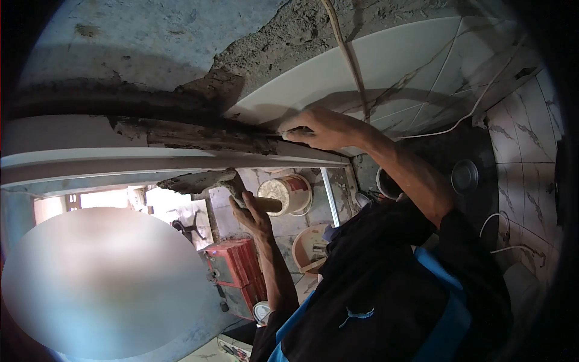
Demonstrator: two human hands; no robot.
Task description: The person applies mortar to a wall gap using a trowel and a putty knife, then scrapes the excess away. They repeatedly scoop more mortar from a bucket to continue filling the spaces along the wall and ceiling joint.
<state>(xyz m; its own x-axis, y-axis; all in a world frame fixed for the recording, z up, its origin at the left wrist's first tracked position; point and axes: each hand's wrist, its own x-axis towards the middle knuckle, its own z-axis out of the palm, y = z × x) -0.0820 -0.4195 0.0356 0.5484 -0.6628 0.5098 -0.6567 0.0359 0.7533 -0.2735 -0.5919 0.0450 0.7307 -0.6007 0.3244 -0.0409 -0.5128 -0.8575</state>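
My left hand (pixel 256 218) is closed round a trowel (pixel 199 181) by its light, round handle. Grey mortar is smeared over the blade, which points left, just below a white frame edge. Higher up, my right hand (pixel 319 128) is at the lower edge of a large white veined tile (pixel 398 63) on the wall. Its fingers are curled in a pinch beside the dark gap under the tile. Whatever is between those fingertips, if anything, is hidden. Left of this hand, a rough, broken strip (pixel 205 136) runs along the ledge.
A cable (pixel 344 45) hangs across the tile. Below are a mortar-stained bucket (pixel 289 194), a basin (pixel 301 246) with tools in it, and a red crate-like object (pixel 236 265). A round metal lid or dish (pixel 465 176) lies at right. A blurred oval covers the lower left.
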